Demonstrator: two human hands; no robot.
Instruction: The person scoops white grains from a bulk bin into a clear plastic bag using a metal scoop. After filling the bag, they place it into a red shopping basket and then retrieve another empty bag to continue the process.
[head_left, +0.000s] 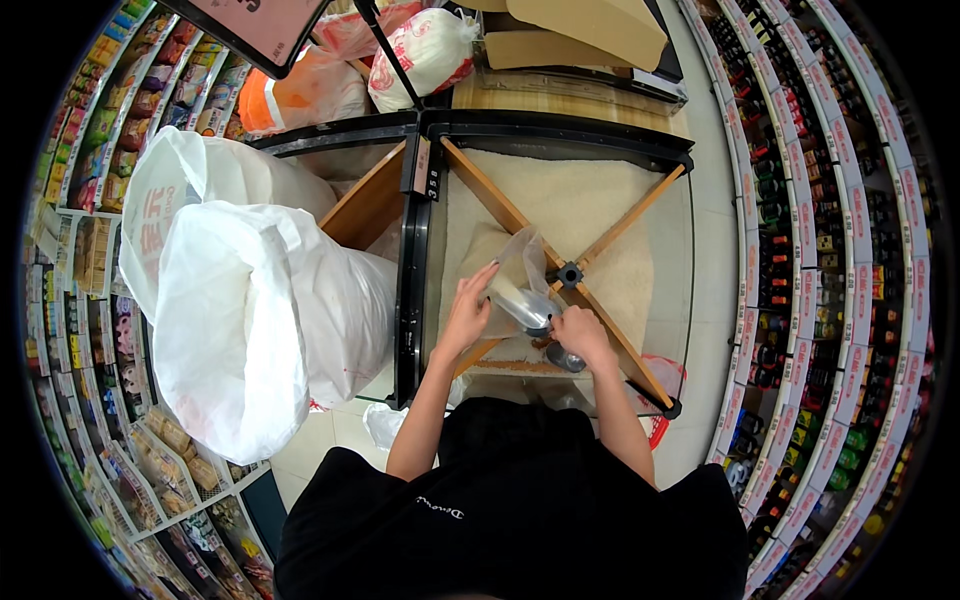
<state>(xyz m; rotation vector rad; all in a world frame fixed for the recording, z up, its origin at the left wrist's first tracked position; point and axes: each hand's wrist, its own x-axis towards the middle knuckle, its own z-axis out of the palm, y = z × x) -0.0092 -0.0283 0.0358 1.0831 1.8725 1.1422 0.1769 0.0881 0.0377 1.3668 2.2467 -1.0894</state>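
Observation:
My left hand (463, 315) holds the edge of a clear plastic bag (529, 259) between thumb and fingers. My right hand (583, 334) grips a metal scoop (529, 309), whose bowl points left into the bag's mouth; pale grains seem to lie at its tip. Just below that hand, a second metal scoop (564, 358) is partly hidden. Both hands are over a glass-sided bin split by crossed wooden dividers (491, 191). Pale grain, probably rice (600, 195), fills the far and right compartments. The near compartment shows a brownish layer.
Left of the bin's black frame (411, 285) stand two large white woven sacks, the nearer one (337, 307) with its mouth open. Beyond the bin are bagged goods (420, 52) and a cardboard box (585, 30). Stocked shelves line the left and right (806, 262).

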